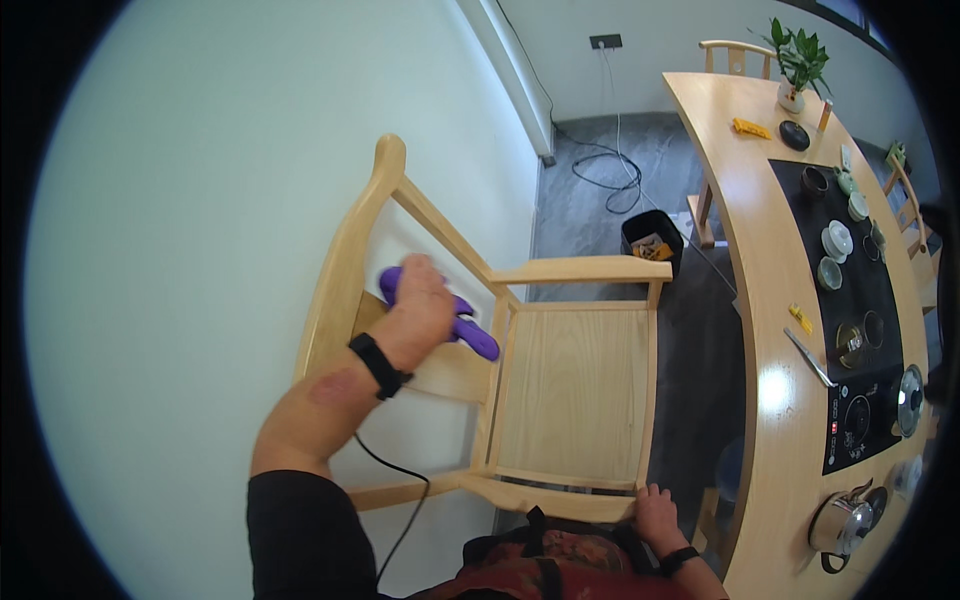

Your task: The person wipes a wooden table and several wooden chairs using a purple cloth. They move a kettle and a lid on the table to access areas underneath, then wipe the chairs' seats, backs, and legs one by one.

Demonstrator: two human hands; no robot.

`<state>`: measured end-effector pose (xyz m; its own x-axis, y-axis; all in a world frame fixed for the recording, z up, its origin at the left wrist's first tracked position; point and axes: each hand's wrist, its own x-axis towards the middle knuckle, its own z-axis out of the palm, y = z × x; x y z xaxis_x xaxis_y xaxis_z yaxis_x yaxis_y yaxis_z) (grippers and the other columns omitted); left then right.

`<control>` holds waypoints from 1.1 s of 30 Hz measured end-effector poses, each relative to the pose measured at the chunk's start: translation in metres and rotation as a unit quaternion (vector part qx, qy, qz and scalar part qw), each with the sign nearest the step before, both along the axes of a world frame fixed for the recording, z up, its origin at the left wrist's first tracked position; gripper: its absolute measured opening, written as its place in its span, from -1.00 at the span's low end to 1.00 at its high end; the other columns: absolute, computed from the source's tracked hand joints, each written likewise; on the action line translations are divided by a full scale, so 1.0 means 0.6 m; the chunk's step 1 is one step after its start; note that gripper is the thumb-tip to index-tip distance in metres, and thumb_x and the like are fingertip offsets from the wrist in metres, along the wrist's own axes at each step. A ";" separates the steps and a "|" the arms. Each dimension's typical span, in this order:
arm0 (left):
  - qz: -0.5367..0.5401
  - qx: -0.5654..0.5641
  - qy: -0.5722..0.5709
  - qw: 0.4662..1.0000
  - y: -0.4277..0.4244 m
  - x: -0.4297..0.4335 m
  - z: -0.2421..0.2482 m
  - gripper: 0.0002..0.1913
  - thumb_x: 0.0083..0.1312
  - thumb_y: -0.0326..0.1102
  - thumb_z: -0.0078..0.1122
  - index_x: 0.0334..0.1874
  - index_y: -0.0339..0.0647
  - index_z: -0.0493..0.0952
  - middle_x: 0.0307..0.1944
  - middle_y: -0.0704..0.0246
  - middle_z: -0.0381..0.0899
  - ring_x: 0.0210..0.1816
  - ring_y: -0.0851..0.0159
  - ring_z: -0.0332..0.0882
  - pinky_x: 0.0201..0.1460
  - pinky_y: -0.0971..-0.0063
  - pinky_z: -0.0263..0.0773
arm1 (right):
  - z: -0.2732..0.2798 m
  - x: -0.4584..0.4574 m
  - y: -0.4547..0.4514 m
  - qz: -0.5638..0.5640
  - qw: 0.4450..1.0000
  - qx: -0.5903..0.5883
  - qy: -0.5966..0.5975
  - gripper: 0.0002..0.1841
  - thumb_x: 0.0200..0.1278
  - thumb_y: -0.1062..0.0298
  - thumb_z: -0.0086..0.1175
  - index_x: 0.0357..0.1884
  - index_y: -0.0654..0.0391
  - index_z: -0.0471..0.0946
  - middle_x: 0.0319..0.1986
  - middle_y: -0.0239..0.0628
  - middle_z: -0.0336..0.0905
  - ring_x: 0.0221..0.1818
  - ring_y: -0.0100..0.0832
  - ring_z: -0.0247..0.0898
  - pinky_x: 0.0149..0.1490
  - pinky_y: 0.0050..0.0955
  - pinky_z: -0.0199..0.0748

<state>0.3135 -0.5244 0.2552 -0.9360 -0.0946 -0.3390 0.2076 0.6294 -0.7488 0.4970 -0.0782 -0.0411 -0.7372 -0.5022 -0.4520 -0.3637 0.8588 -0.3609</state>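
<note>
A light wooden armchair point(574, 390) stands against the pale wall. My left hand point(424, 300) presses a bunched purple cloth point(476, 339) against the chair's backrest, just below the curved top rail point(337, 255). Part of the cloth is hidden under the palm, and the hand looks slightly blurred. Down at the near side, my right hand point(657, 514) grips the front end of the near armrest point(555, 504). A black band circles each wrist.
To the right runs a long wooden table point(780, 442) with a black inlay, tea ware, tweezers point(810, 358) and a steel kettle point(844, 521). A black bin point(652, 225) stands beyond the far armrest point(585, 270), near coiled cables point(611, 172). A black cord point(401, 469) hangs beside my left arm.
</note>
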 end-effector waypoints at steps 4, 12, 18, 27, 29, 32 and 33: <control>0.073 -0.134 -0.082 0.985 -0.020 0.081 -0.037 -0.50 0.48 0.06 0.03 0.38 0.06 0.55 0.41 0.14 0.41 0.46 -0.17 0.24 0.43 -0.34 0.02 | 0.005 -0.003 -0.002 -0.003 1.000 0.001 0.000 -0.69 0.07 0.40 0.28 -0.10 0.17 0.57 -0.08 -0.13 0.51 -0.02 0.03 0.52 -0.05 0.01 0.66; 0.022 -0.067 -0.219 0.973 -0.030 0.143 -0.364 -0.47 0.57 -0.02 -0.14 0.55 0.15 0.41 0.69 0.33 0.06 0.64 -0.30 -0.14 0.51 -0.60 -0.26 | 0.008 -0.011 -0.009 -0.006 0.999 0.035 -0.026 -0.55 -0.05 0.36 0.37 -0.04 0.15 0.57 -0.06 -0.15 0.51 0.02 -0.01 0.50 0.02 -0.05 0.62; 0.022 0.000 -0.282 0.959 -0.045 0.158 -0.531 -0.51 0.59 -0.07 -0.15 0.51 0.13 0.46 0.65 0.34 0.15 0.66 -0.23 -0.11 0.54 -0.51 -0.22 | 0.026 -0.021 -0.013 -0.008 0.998 0.025 -0.048 -0.46 -0.14 0.33 0.43 -0.01 0.15 0.55 -0.06 -0.15 0.52 0.06 0.00 0.49 0.04 -0.05 0.61; -0.037 0.115 0.003 0.993 -0.066 0.217 -0.388 -0.73 0.39 -0.22 0.06 -0.11 -0.11 0.74 0.33 0.19 0.54 0.59 -0.15 0.12 0.61 -0.36 -0.17 | 0.022 -0.018 -0.007 0.007 0.998 0.021 -0.051 -0.50 -0.10 0.37 0.42 -0.03 0.18 0.55 -0.03 -0.13 0.52 0.05 0.01 0.51 0.04 -0.03 0.62; -0.055 0.136 0.085 0.986 -0.066 0.212 -0.300 -0.75 0.34 -0.24 0.09 -0.19 -0.15 0.74 0.31 0.14 0.57 0.60 -0.14 0.12 0.61 -0.37 -0.18 | 0.015 -0.014 -0.003 0.007 0.999 0.022 -0.047 -0.52 -0.08 0.38 0.42 -0.03 0.18 0.56 -0.02 -0.13 0.53 0.05 0.01 0.52 0.04 -0.02 0.63; -0.056 0.080 0.171 0.980 -0.051 0.206 -0.157 -0.75 0.33 -0.29 0.10 -0.14 -0.25 0.71 0.36 0.07 0.52 0.64 -0.11 0.06 0.61 -0.37 -0.15 | 0.005 -0.010 0.004 0.006 0.999 -0.002 -0.041 -0.52 -0.08 0.40 0.43 -0.03 0.17 0.56 0.02 -0.13 0.53 0.07 0.01 0.52 0.03 -0.01 0.64; -0.028 0.051 0.187 0.981 -0.042 0.207 -0.115 -0.73 0.32 -0.31 0.11 -0.06 -0.29 0.69 0.38 0.04 0.50 0.64 -0.11 0.04 0.61 -0.36 -0.13 | 0.003 -0.009 0.006 0.007 0.999 -0.007 -0.041 -0.50 -0.09 0.40 0.44 -0.02 0.17 0.56 0.03 -0.12 0.53 0.08 0.01 0.52 0.04 0.00 0.64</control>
